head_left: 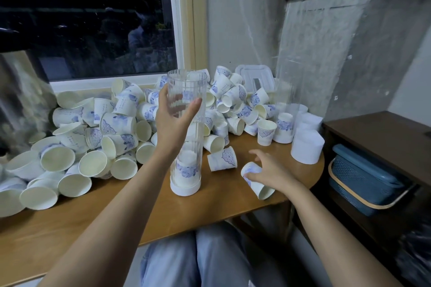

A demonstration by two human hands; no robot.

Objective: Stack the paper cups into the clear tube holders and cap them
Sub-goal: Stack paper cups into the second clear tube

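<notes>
A tall clear ribbed tube holder [186, 147] stands upright on its white base in the middle of the wooden table [140, 212], with a few paper cups stacked low inside. My left hand [173, 116] grips the tube near its top. My right hand [268, 173] holds a white paper cup [257, 185] with a blue print, lying on its side on the table to the right of the tube. Another printed cup [222, 158] lies just beyond it. A big heap of loose paper cups [98, 133] covers the table's left and back.
A second clear tube holder [285, 109] stands at the back right with cups inside, white caps [306, 147] beside it. A clear lidded box [254, 75] leans on the wall. A dark shelf with a blue basket [363, 182] stands right of the table. A window is behind.
</notes>
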